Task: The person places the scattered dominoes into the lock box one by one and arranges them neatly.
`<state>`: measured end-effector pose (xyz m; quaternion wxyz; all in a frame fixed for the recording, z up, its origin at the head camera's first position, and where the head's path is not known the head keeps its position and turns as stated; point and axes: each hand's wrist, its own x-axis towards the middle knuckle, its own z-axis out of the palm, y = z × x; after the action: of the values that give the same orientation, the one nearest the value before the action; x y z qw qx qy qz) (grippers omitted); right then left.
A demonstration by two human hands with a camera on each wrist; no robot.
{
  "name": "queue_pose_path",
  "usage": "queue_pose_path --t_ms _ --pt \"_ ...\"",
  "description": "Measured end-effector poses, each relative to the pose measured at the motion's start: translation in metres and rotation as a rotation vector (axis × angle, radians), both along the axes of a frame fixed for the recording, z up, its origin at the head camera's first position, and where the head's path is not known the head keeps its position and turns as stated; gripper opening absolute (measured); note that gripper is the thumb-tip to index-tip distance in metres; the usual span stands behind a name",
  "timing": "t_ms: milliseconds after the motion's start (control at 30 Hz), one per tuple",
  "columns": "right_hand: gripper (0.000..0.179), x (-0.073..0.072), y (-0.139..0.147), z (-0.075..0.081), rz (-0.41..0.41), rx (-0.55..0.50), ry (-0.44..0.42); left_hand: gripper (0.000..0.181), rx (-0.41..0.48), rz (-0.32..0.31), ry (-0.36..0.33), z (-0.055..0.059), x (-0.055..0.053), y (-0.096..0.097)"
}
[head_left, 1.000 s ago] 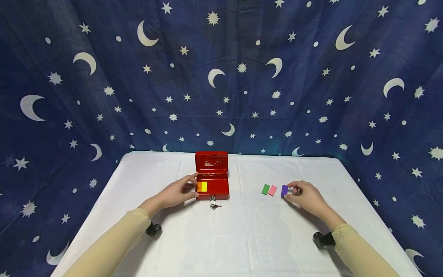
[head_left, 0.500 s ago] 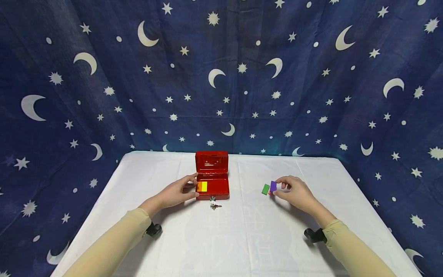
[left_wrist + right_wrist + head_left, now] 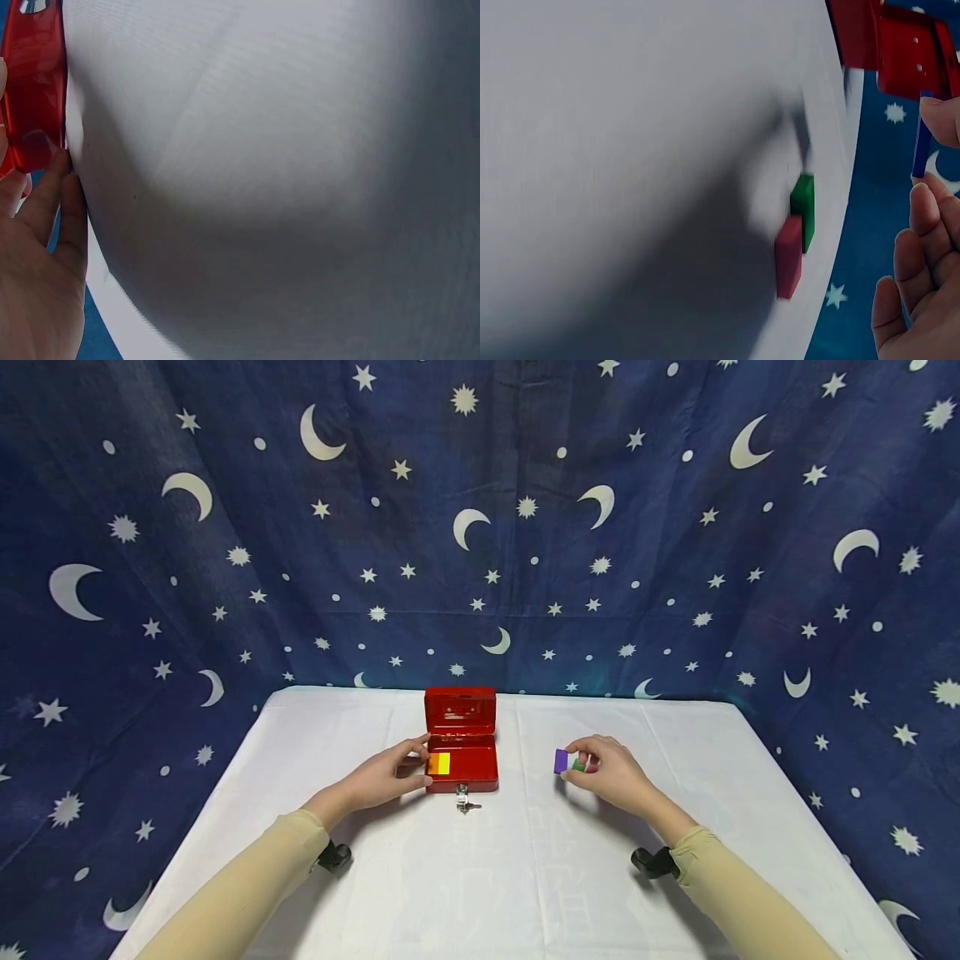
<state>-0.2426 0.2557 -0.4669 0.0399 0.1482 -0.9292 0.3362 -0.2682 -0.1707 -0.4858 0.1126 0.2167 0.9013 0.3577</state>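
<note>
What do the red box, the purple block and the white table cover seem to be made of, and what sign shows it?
Red box: probably painted metal, glossy, with bright reflections on its smooth sides.
Purple block: painted wood or plastic, perhaps; evenly coloured with crisp edges, which leaves it open.
White table cover: likely cloth, matt, since creases and fold lines run across it.
</note>
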Motion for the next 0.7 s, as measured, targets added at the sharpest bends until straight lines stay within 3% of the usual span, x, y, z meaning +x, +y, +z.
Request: queue_pose_path --t_ms 700 --pt "0.035 -0.005 -0.054 -0.002 0.107 0.060 0.002 0.041 0.021 0.003 -0.012 -0.002 0.000 -0.001"
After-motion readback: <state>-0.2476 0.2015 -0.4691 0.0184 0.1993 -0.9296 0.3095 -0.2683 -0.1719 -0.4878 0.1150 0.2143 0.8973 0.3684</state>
